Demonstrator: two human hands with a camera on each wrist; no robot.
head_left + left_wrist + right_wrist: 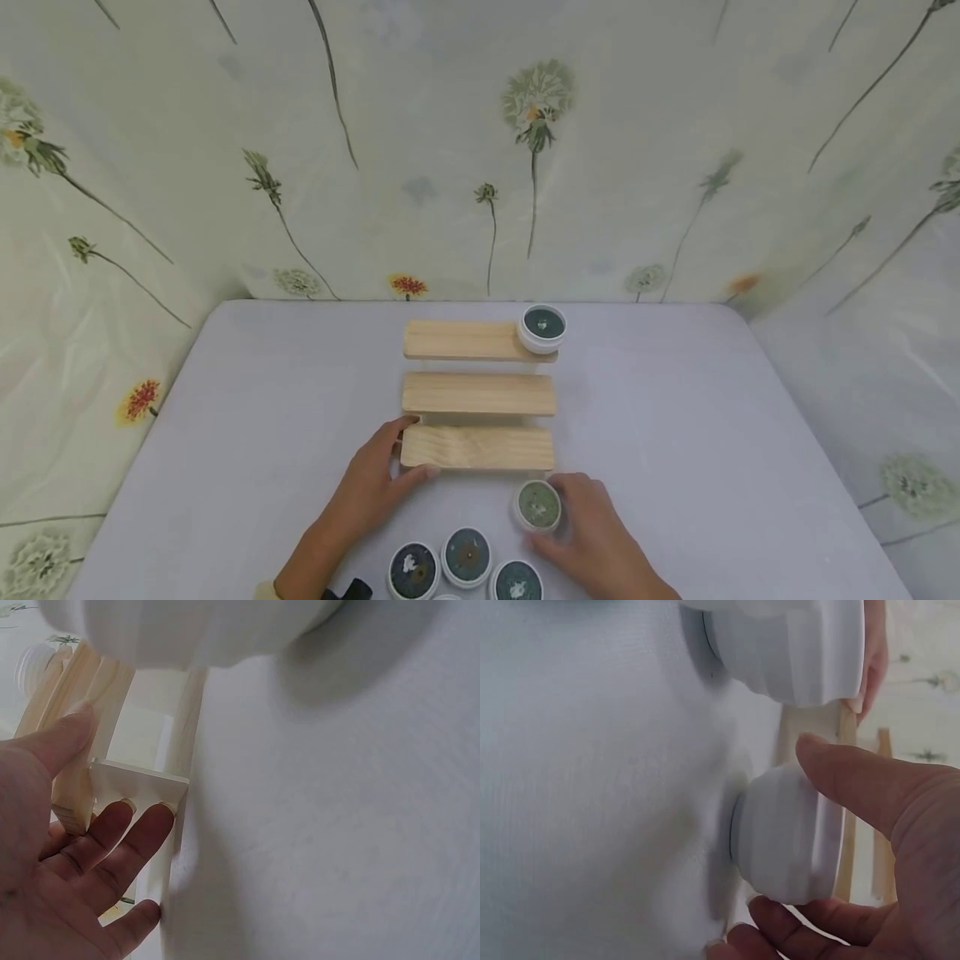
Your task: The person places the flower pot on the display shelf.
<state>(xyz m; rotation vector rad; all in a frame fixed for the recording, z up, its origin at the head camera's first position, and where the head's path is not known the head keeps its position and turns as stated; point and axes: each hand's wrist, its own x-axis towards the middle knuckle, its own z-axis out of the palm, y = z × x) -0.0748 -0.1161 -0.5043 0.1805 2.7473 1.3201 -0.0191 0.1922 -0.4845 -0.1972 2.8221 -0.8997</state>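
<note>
A stepped wooden stand with three planks stands mid-table. My left hand holds the left end of its lowest plank. In the left wrist view, that hand's thumb lies on the wood, and its fingertips reach the pale side support. My right hand holds a small white pot with a green top, just in front of the stand's right end. Thumb and fingers lie on opposite sides of the ribbed pot in the right wrist view. Whether its base touches the table cannot be told.
Another white pot, dark green on top, sits at the right end of the top plank. Several similar pots cluster at the near table edge between my arms. A black object shows by the left forearm. A patterned curtain hangs behind the white table.
</note>
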